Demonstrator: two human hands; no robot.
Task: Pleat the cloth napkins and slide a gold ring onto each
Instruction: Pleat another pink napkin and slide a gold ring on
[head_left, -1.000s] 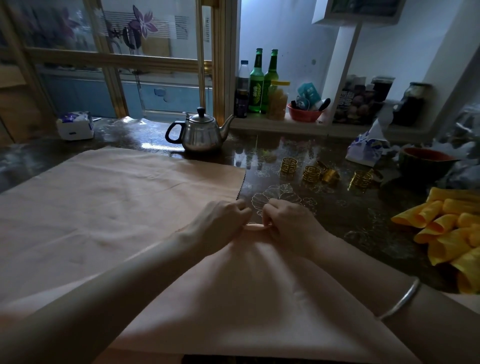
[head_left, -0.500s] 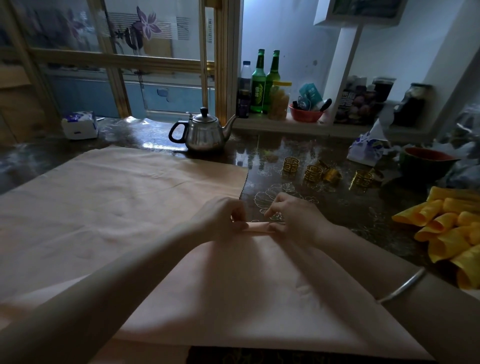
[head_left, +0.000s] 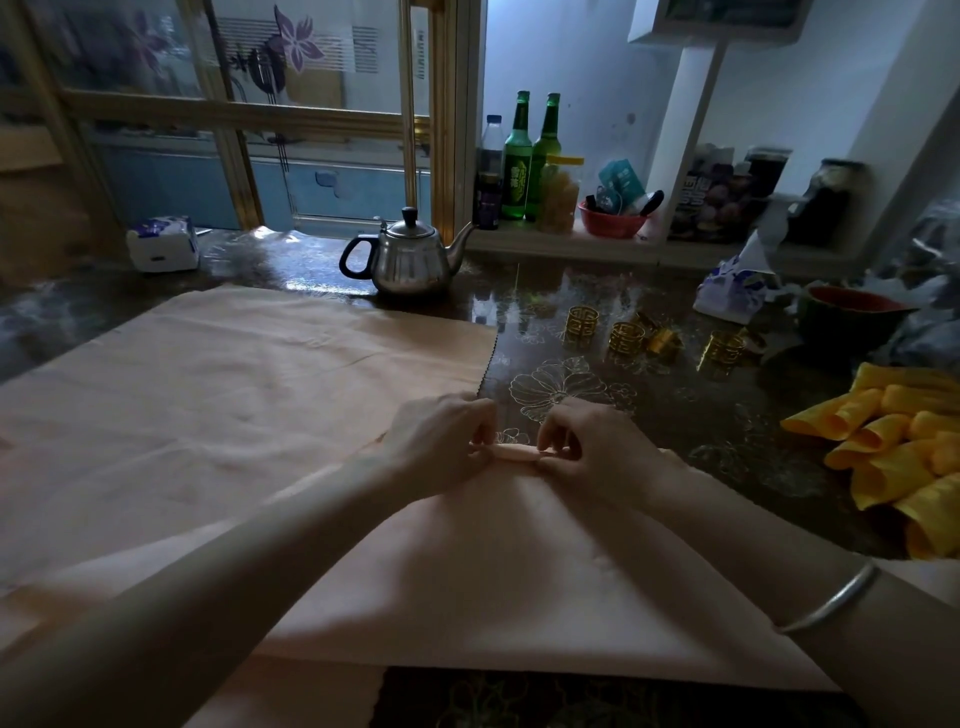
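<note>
Two peach cloths cover much of the dark, glossy worktop. At the far left stands a tissue pack. Next to it the flat peach cloth lies spread out, its pinked right edge ending just beside the flower pattern on the worktop. Behind that edge sits a steel teapot, spout to the right, with two green bottles on the ledge beyond.

In the middle, the peach napkin lies over the flat cloth with one corner pointing away from the person. The left hand pinches the left end of a narrow fold at that corner, fingers curled. The right hand pinches the right end in the same way, a bangle on its forearm.

Further right, the gold rings stand in a loose row on the worktop, well apart from the hands. At the far right lies a heap of yellow napkins.
</note>
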